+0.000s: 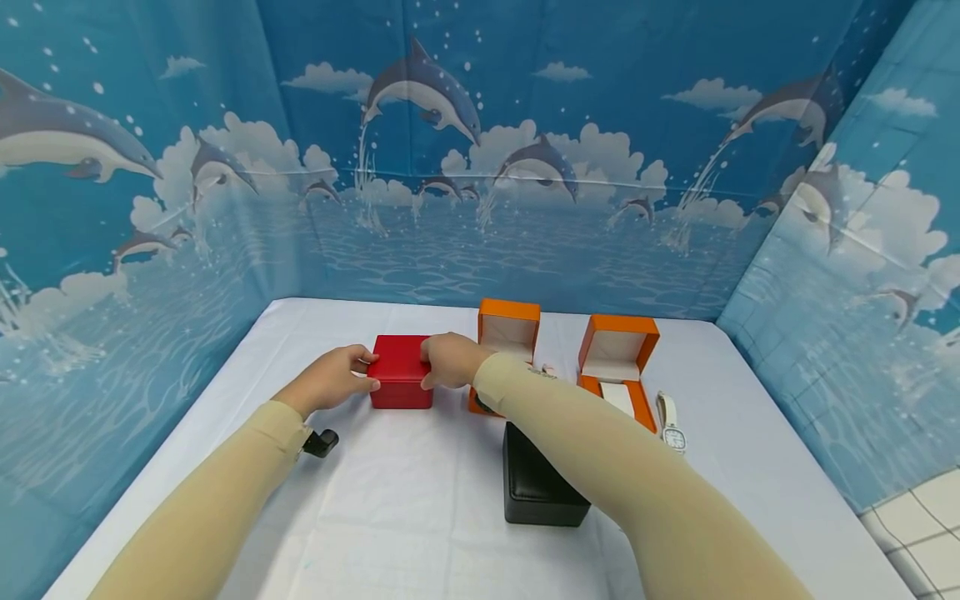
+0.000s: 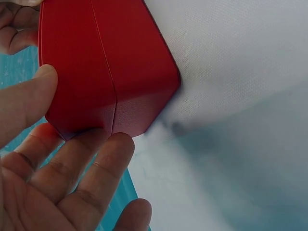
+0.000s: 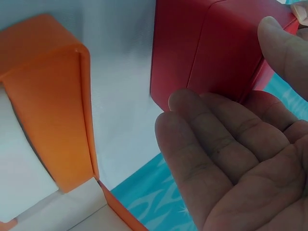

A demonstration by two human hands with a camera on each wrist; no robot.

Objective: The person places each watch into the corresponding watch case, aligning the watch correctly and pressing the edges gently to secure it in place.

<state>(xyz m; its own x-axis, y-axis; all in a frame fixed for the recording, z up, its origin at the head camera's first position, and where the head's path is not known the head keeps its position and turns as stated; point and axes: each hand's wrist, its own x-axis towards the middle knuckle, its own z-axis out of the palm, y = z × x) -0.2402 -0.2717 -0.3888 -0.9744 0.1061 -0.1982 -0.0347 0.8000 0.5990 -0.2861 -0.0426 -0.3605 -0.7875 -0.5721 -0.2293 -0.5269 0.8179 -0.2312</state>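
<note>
A closed red box (image 1: 401,372) sits on the white-covered table, between both hands. My left hand (image 1: 337,379) grips its left end; in the left wrist view the thumb presses the lid's edge and the fingers (image 2: 91,159) touch the end face across the lid seam. From the other end my right hand (image 1: 453,360) holds the box, thumb on the lid and fingertips (image 3: 185,103) against the side. Just right of that hand stands an open orange box (image 1: 510,321), partly hidden by the right sleeve. What the red box contains is hidden.
A black box (image 1: 536,492) lies closed nearer the front, partly under the right forearm. At the right are a second open orange box (image 1: 618,342) with a white insert and a white-strapped watch (image 1: 672,429). A dolphin-print curtain (image 1: 465,233) borders the table.
</note>
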